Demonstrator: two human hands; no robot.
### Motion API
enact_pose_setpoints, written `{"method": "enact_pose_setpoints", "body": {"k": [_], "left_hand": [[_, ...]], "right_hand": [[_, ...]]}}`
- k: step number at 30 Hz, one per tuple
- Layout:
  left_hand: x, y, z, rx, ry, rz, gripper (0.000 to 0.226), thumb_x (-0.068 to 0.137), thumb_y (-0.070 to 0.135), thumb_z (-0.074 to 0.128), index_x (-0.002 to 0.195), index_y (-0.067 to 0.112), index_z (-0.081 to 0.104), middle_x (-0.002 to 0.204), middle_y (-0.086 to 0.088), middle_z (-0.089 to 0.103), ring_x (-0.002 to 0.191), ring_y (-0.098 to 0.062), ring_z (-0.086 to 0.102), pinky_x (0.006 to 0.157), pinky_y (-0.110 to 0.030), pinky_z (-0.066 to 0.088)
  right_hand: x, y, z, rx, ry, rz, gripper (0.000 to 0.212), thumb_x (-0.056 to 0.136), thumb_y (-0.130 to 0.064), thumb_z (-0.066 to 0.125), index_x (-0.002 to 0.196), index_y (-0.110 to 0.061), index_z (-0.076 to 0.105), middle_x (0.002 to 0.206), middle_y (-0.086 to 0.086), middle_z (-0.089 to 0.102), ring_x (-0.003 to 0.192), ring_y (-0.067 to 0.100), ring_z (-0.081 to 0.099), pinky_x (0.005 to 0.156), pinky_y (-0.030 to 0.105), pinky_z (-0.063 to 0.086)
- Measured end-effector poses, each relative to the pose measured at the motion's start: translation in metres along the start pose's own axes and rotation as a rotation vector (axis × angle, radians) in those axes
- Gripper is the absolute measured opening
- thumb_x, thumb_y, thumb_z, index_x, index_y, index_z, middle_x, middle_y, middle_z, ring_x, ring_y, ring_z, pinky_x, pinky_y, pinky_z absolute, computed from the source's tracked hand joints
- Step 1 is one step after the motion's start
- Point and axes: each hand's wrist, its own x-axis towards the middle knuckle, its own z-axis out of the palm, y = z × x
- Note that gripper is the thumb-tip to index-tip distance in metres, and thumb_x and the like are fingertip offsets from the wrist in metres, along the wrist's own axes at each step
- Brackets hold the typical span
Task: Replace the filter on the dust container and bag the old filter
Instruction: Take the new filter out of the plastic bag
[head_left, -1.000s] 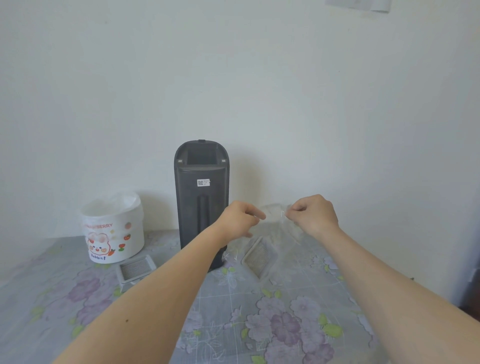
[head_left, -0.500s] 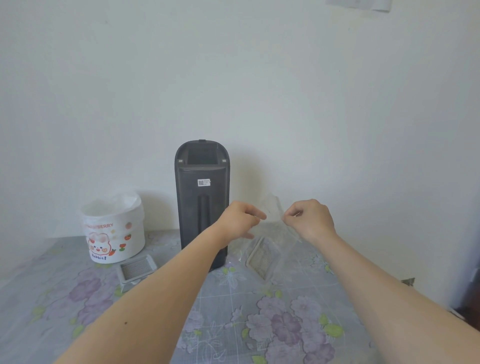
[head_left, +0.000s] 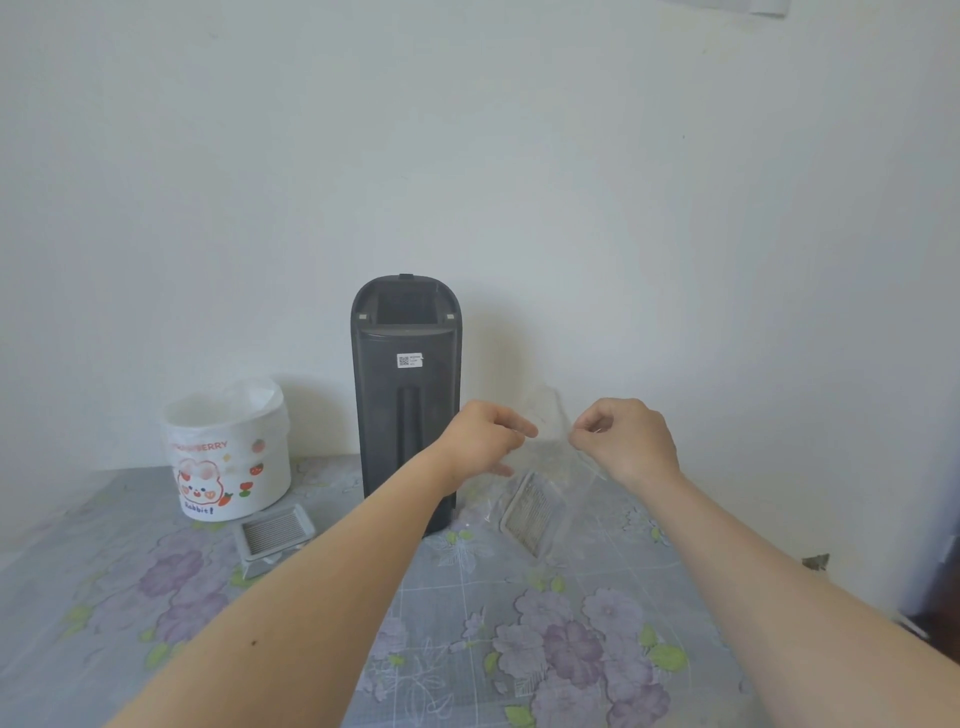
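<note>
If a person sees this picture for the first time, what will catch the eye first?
First, the two hands, left hand and right hand, holding up a clear plastic bag with a filter inside, at centre. Behind stands a tall dark dust container; to its left, a white rabbit-print bin.

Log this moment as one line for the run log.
step: bagging filter | left hand: pinching bag top | right hand: pinching bag top | clear bag: filter inside | dust container: upright
</note>
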Motion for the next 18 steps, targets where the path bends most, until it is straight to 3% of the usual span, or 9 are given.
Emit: {"method": "enact_pose_setpoints", "body": {"k": [3,8,12,16,18], "left_hand": [[0.0,0.0,0.0,-0.004,-0.002,0.0,0.03,0.089,-0.002,0.047,0.11,0.003,0.069,0.09,0.001,0.052,0.075,-0.007,0.048,0.083,-0.037,0.058],[-0.001,-0.002,-0.002,0.004,0.0,-0.004,0.031,0.089,-0.002,0.047,0.111,0.002,0.068,0.098,-0.003,0.052,0.088,-0.011,0.047,0.082,-0.035,0.058],[-0.001,-0.002,-0.004,0.009,0.002,-0.006,0.03,0.09,-0.003,0.047,0.111,0.002,0.068,0.101,-0.008,0.055,0.085,-0.014,0.05,0.084,-0.038,0.057],[-0.005,-0.002,-0.007,0.024,0.006,-0.019,0.03,0.091,-0.004,0.046,0.111,0.0,0.068,0.127,-0.026,0.055,0.12,-0.034,0.051,0.082,-0.035,0.057],[-0.005,-0.004,-0.009,0.017,0.016,-0.027,0.03,0.091,-0.004,0.046,0.11,0.0,0.068,0.131,-0.025,0.053,0.126,-0.035,0.048,0.081,-0.034,0.058]], "right_hand": [[-0.002,0.001,0.004,-0.057,0.005,-0.005,0.007,0.073,-0.028,0.069,0.08,-0.028,0.069,0.09,-0.007,0.069,0.09,0.018,0.065,0.072,0.027,0.049],[-0.003,0.001,0.006,-0.107,0.004,-0.042,0.01,0.078,-0.023,0.063,0.071,-0.028,0.067,0.087,-0.005,0.07,0.087,0.02,0.065,0.07,0.027,0.05],[0.0,0.001,0.003,-0.091,-0.006,-0.047,0.013,0.079,-0.019,0.061,0.073,-0.025,0.071,0.079,-0.007,0.068,0.085,0.02,0.066,0.07,0.029,0.053],[0.002,0.005,-0.005,-0.059,0.031,-0.004,0.014,0.079,-0.016,0.061,0.074,-0.022,0.073,0.075,-0.003,0.069,0.083,0.023,0.067,0.068,0.03,0.053],[0.001,0.008,-0.009,-0.067,0.012,0.008,0.014,0.078,-0.016,0.062,0.075,-0.022,0.074,0.074,-0.005,0.068,0.083,0.021,0.067,0.067,0.029,0.052]]}}
